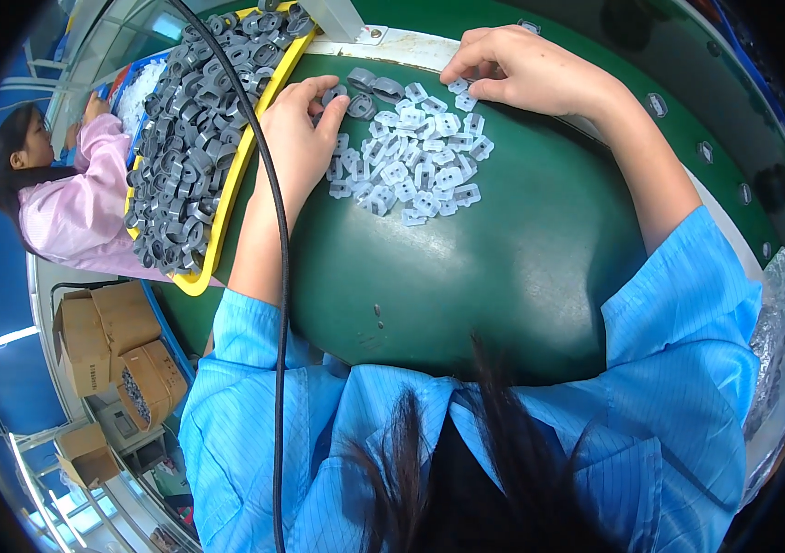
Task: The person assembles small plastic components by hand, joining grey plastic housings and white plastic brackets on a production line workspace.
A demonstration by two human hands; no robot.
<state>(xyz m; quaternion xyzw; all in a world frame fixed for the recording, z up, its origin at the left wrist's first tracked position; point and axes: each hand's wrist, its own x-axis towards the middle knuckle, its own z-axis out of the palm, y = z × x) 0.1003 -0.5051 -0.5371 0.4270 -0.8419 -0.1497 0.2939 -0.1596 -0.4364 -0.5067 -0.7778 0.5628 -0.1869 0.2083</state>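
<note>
On the green mat [503,276] lies a loose heap of small translucent plastic pieces [411,157]. My left hand [298,138] is at the heap's left edge, its thumb and fingers closed around a dark grey plastic ring-shaped part [333,95]. Several similar grey parts [388,89] rest just right of those fingertips. Beyond the heap's far right side, my right hand [540,72] pinches a translucent piece [458,86] between thumb and fingers. A second piece sits close under that thumb.
A yellow-rimmed tray [247,157] full of grey parts stands at left. A black cable [280,240] hangs across the view. Behind the mat runs a green belt [632,55] carrying spaced pieces [657,104]. A co-worker in pink [79,198] and cardboard boxes [102,332] are farther left.
</note>
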